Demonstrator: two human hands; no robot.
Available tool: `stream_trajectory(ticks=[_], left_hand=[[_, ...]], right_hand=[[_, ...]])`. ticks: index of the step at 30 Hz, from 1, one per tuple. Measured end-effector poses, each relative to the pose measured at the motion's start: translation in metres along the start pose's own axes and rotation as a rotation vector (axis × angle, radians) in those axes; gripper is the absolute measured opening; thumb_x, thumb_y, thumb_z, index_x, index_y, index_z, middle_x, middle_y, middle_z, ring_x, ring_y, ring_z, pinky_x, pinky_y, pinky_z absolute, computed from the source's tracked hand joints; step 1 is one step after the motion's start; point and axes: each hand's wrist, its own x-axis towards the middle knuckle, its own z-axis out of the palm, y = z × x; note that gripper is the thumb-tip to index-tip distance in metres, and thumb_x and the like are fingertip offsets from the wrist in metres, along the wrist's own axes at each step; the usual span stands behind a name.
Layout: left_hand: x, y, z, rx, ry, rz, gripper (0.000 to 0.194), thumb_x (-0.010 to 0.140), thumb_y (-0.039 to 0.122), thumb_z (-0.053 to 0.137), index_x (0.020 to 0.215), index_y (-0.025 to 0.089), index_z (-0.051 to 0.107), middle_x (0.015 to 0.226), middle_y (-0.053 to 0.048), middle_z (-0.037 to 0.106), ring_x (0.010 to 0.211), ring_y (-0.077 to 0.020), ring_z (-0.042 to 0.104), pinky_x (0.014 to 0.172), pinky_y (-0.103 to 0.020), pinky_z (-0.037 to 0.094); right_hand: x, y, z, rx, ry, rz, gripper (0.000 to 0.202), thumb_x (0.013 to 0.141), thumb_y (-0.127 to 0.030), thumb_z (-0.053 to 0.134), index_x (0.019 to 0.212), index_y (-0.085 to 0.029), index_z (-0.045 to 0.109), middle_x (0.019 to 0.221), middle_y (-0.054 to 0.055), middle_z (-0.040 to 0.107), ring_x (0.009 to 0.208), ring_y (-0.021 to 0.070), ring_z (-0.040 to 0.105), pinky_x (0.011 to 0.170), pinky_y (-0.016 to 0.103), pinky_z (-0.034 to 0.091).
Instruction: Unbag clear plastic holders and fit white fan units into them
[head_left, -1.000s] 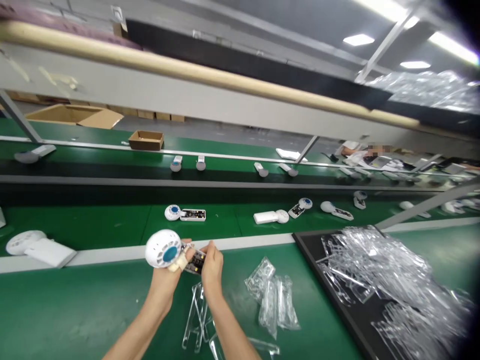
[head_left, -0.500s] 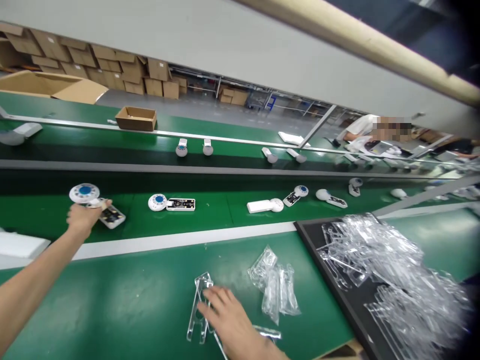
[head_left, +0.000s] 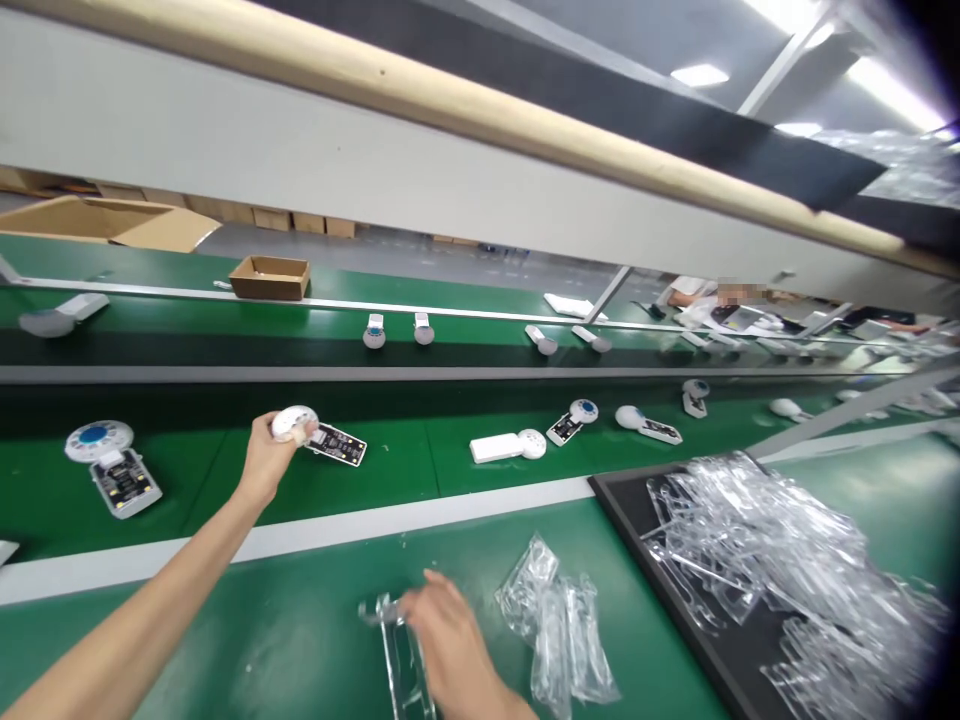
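"Where's the held white device (head_left: 289, 420)?"
"Over the green belt (head_left: 405, 465); left hand (head_left: 262, 462) pinches its round head, probably sparing the exposed board (head_left: 341, 445)."
"Right hand (head_left: 454, 645)?"
"By clear plastic frames (head_left: 389, 660); blurred; can't tell whether it's gripping."

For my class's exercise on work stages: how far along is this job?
Possibly done: the leftmost open device lies untouched on the belt. In hand: the left hand grips a second device; the right hand, blurred, is at clear frames. Apparently left: other open devices further right, and heaped clear pieces. Overall progress can't be judged.
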Motion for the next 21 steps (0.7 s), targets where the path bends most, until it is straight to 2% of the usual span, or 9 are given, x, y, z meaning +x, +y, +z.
stream_trajectory(ticks=[2, 4, 8, 11, 14, 17, 19, 21], left_hand=[[-0.025, 0.024, 0.001, -0.004, -0.009, 0.131, 0.068, 0.052, 0.045, 0.078, 0.109, 0.02, 0.051, 0.107, -0.006, 0.059, 0.096, -0.0221, 0.057, 0.078, -0.03, 0.047], [-0.054, 0.048, 0.005, -0.061, -0.048, 0.172, 0.064, 0.054, 0.046, 0.077, 0.108, 0.02, 0.053, 0.103, -0.005, 0.06, 0.09, -0.0203, 0.058, 0.073, -0.028, 0.046], [-0.107, 0.081, 0.015, -0.245, -0.195, -0.016, 0.065, 0.055, 0.052, 0.075, 0.109, 0.02, 0.056, 0.099, -0.005, 0.062, 0.082, -0.0189, 0.058, 0.065, -0.027, 0.046], [-0.129, 0.09, 0.02, -0.26, -0.291, -0.1, 0.066, 0.053, 0.055, 0.076, 0.105, 0.017, 0.058, 0.097, -0.007, 0.064, 0.082, -0.0203, 0.059, 0.066, -0.029, 0.047], [-0.136, 0.092, 0.021, -0.258, -0.318, -0.168, 0.065, 0.053, 0.055, 0.076, 0.102, 0.016, 0.059, 0.094, -0.008, 0.064, 0.079, -0.0207, 0.059, 0.066, -0.031, 0.047], [-0.139, 0.092, 0.022, -0.316, -0.323, -0.215, 0.06, 0.057, 0.053, 0.075, 0.101, 0.016, 0.059, 0.094, -0.008, 0.064, 0.081, -0.0203, 0.059, 0.069, -0.032, 0.048], [-0.145, 0.09, 0.022, -0.385, -0.342, -0.188, 0.057, 0.06, 0.05, 0.075, 0.103, 0.017, 0.059, 0.099, -0.008, 0.063, 0.086, -0.0202, 0.059, 0.073, -0.032, 0.047], [-0.153, 0.083, 0.024, -0.458, -0.429, -0.156, 0.056, 0.062, 0.045, 0.076, 0.107, 0.018, 0.058, 0.105, -0.008, 0.063, 0.092, -0.0202, 0.058, 0.08, -0.032, 0.046]], right_hand=[[0.029, -0.009, -0.011, 0.064, 0.049, 0.258, 0.031, 0.094, -0.017, 0.024, 0.109, -0.02, 0.05, 0.084, 0.004, 0.065, 0.074, 0.0163, 0.062, 0.073, 0.032, 0.051], [0.057, -0.017, -0.017, 0.039, 0.085, 0.413, 0.033, 0.094, -0.025, 0.029, 0.123, -0.017, 0.043, 0.093, 0.008, 0.064, 0.081, 0.0205, 0.063, 0.068, 0.033, 0.051], [0.091, -0.035, -0.019, -0.108, 0.09, 0.432, 0.053, 0.089, -0.033, 0.047, 0.138, -0.02, 0.033, 0.101, 0.01, 0.057, 0.087, 0.0261, 0.061, 0.07, 0.04, 0.05], [0.091, -0.045, -0.016, -0.164, 0.08, 0.45, 0.05, 0.088, -0.031, 0.048, 0.136, -0.022, 0.039, 0.098, 0.01, 0.054, 0.088, 0.0272, 0.058, 0.066, 0.039, 0.051], [0.079, -0.047, -0.012, -0.211, 0.136, 0.455, 0.05, 0.087, -0.029, 0.052, 0.135, -0.023, 0.043, 0.109, 0.014, 0.051, 0.101, 0.0308, 0.053, 0.078, 0.045, 0.049], [0.065, -0.04, -0.01, -0.199, 0.134, 0.451, 0.057, 0.087, -0.028, 0.052, 0.141, -0.028, 0.034, 0.119, 0.015, 0.049, 0.107, 0.0333, 0.05, 0.084, 0.052, 0.045], [0.056, -0.034, -0.012, -0.122, 0.117, 0.453, 0.061, 0.089, -0.026, 0.048, 0.145, -0.03, 0.024, 0.113, 0.013, 0.053, 0.101, 0.0303, 0.054, 0.08, 0.048, 0.049], [0.048, -0.031, -0.017, -0.056, 0.137, 0.424, 0.062, 0.09, -0.023, 0.046, 0.146, -0.029, 0.02, 0.105, 0.01, 0.054, 0.096, 0.0264, 0.055, 0.079, 0.044, 0.05]])
